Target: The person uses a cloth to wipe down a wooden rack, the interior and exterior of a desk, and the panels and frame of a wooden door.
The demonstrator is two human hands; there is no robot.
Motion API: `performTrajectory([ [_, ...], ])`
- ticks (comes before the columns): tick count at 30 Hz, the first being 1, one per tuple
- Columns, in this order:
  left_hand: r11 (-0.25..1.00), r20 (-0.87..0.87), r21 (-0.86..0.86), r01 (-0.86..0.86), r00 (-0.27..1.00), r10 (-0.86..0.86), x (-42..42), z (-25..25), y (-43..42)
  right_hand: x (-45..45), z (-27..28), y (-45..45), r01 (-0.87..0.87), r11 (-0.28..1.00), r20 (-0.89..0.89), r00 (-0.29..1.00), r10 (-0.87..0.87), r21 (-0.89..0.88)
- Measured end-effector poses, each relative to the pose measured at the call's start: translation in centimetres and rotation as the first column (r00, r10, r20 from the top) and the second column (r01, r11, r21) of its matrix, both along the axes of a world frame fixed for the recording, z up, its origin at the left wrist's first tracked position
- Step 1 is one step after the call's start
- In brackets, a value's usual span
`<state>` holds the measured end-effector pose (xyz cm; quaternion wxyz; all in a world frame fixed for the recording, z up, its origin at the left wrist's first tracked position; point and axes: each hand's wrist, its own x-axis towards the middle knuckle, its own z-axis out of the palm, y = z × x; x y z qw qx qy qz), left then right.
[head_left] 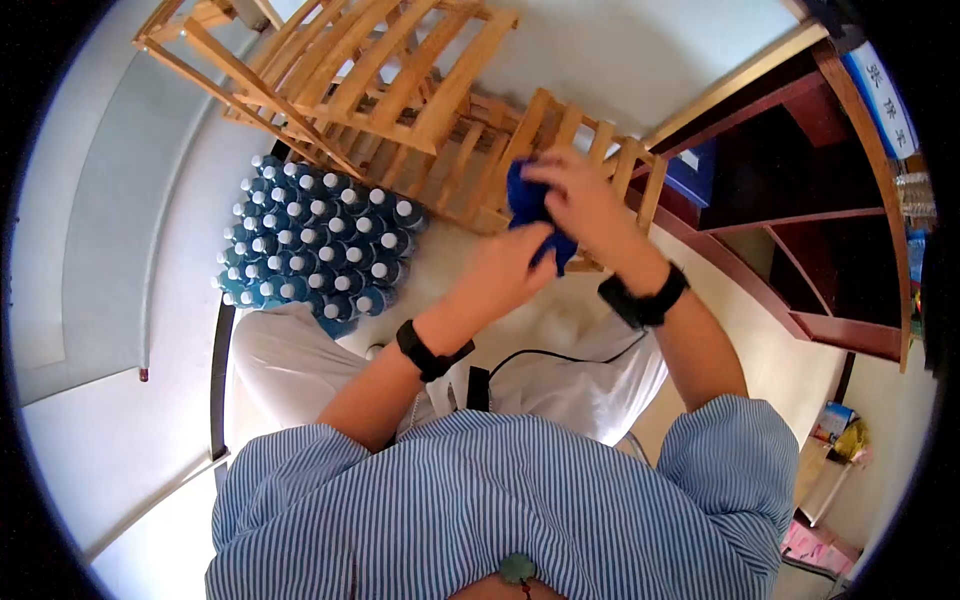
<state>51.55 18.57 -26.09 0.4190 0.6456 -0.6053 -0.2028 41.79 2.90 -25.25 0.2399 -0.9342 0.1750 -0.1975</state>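
Note:
A dark blue cloth (524, 198) hangs bunched between my two hands, in front of the low slatted wooden rack. My left hand (505, 270) has its fingers closed on the lower part of the cloth. Higher up and to the right, my right hand (583, 200) grips the upper part, its fingers slightly blurred. Black bands sit on both wrists. Behind the cloth are the slats of the lower wooden rack (572, 128); whether the cloth touches them I cannot tell.
Several rows of capped water bottles (320, 240) stand on the floor at left. A taller wooden rack (400, 75) rises behind them. On the right is a dark red cabinet (770, 190). A black cable (560, 356) crosses my lap.

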Motion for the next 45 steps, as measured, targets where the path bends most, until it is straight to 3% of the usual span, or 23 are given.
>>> performTrajectory([
  [3, 0.972, 0.056, -0.128, -0.197, 0.977, 0.206, 0.7, 0.2, -3.3, 1.1, 1.4, -5.8, 0.294, 0.941, 0.126, 0.953, -0.275, -0.170],
  [5, 0.983, 0.123, -0.084, -0.163, 0.977, 0.173, 0.4, -0.9, -6.1, 1.0, 0.6, -10.6, 0.421, 0.854, 0.231, 0.903, -0.362, -0.307],
  [8, 0.999, 0.267, 0.050, -0.014, 0.964, 0.000, -1.8, -3.6, -7.0, -0.6, -3.7, -14.5, 0.340, 0.872, -0.075, 0.918, -0.389, -0.352],
  [9, 0.993, 0.315, 0.110, 0.052, 0.945, -0.084, -2.4, -4.1, -6.8, -1.2, -4.7, -13.5, 0.306, 0.920, -0.202, 0.912, -0.357, -0.246],
  [12, 0.981, 0.264, 0.171, 0.094, 0.955, -0.138, -3.7, -3.9, -4.0, -2.2, -1.7, -6.1, 0.328, 0.895, -0.261, 0.875, -0.408, -0.301],
  [14, 0.940, 0.102, 0.281, 0.191, 0.968, -0.228, -3.9, -3.7, -1.1, -4.0, -4.1, -4.1, 0.236, 0.958, -0.154, 0.953, -0.261, -0.160],
  [18, 0.745, -0.077, 0.433, 0.507, 0.844, -0.530, -2.7, -4.1, 2.8, -5.8, -3.6, 3.7, 0.078, 0.996, -0.175, 0.981, -0.083, -0.041],
  [19, 0.673, -0.115, 0.469, 0.572, 0.795, -0.596, -2.6, -4.0, 3.2, -6.4, -2.9, 4.4, 0.028, 0.994, -0.217, 0.976, -0.006, 0.101],
  [21, 0.681, -0.139, 0.452, 0.576, 0.800, -0.584, -2.5, -3.7, 2.8, -7.0, -0.7, 4.8, -0.047, 0.924, -0.265, 0.951, 0.157, 0.379],
  [22, 0.683, -0.151, 0.444, 0.580, 0.800, -0.581, -2.4, -3.0, 2.4, -7.2, 0.3, 3.7, 0.020, 0.935, -0.223, 0.973, 0.063, 0.355],
  [23, 0.817, -0.214, 0.312, 0.485, 0.874, -0.437, -2.7, -2.1, 2.0, -7.4, 1.3, 1.4, 0.091, 0.939, -0.177, 0.984, -0.033, 0.331],
  [25, 0.946, -0.184, 0.124, 0.299, 0.944, -0.274, -3.3, -0.9, -0.1, -7.9, 2.1, -3.7, 0.228, 0.953, -0.076, 0.973, -0.217, 0.198],
  [27, 0.968, 0.026, -0.212, 0.137, 0.991, -0.135, -3.9, -0.9, -3.4, -7.7, 1.8, -7.6, 0.355, 0.935, -0.011, 0.935, -0.355, 0.010],
  [30, 0.938, 0.239, -0.259, 0.230, 0.956, -0.168, -4.8, -3.4, -6.8, -7.3, -2.8, -10.8, 0.422, 0.905, -0.041, 0.904, -0.425, -0.059],
  [31, 0.932, 0.198, -0.162, 0.323, 0.936, -0.289, -5.3, -4.8, -7.1, -7.0, -3.9, -10.3, 0.426, 0.904, -0.059, 0.902, -0.428, -0.046],
  [33, 0.927, 0.271, -0.163, 0.337, 0.919, -0.286, -6.0, -4.9, -6.3, -6.5, -5.0, -8.0, 0.395, 0.839, 0.018, 0.908, -0.419, -0.374],
  [35, 0.922, 0.264, -0.133, 0.364, 0.909, -0.321, -6.2, -4.2, -4.8, -7.1, -5.2, -4.6, 0.408, 0.913, 0.007, 0.913, -0.408, 0.004],
  [36, 0.919, 0.214, -0.100, 0.381, 0.911, -0.354, -6.0, -3.6, -3.8, -7.5, -4.5, -2.4, 0.393, 0.910, -0.021, 0.917, -0.399, -0.133],
  [37, 0.916, 0.162, -0.069, 0.396, 0.910, -0.382, -5.8, -2.9, -2.8, -8.2, -3.9, -0.8, 0.330, 0.933, -0.060, 0.938, -0.341, -0.142],
  [40, 0.836, -0.065, 0.250, 0.489, 0.870, -0.490, -4.9, -1.1, -0.8, -9.9, -2.5, 2.1, 0.177, 0.976, -0.136, 0.978, -0.159, 0.130],
  [42, 0.904, -0.150, 0.004, 0.427, 0.894, -0.422, -4.6, -0.2, 0.0, -10.6, 0.7, 2.9, 0.091, 0.921, -0.161, 0.986, -0.032, 0.379],
  [43, 0.918, -0.202, -0.113, 0.380, 0.896, -0.395, -4.5, 0.4, -0.1, -11.0, 2.3, 2.4, 0.131, 0.895, -0.109, 0.990, -0.093, 0.427],
  [45, 0.894, -0.129, -0.316, 0.318, 0.919, -0.373, -4.5, 2.8, -1.1, -12.3, 5.5, 1.2, 0.186, 0.824, -0.015, 0.977, -0.211, 0.535],
])
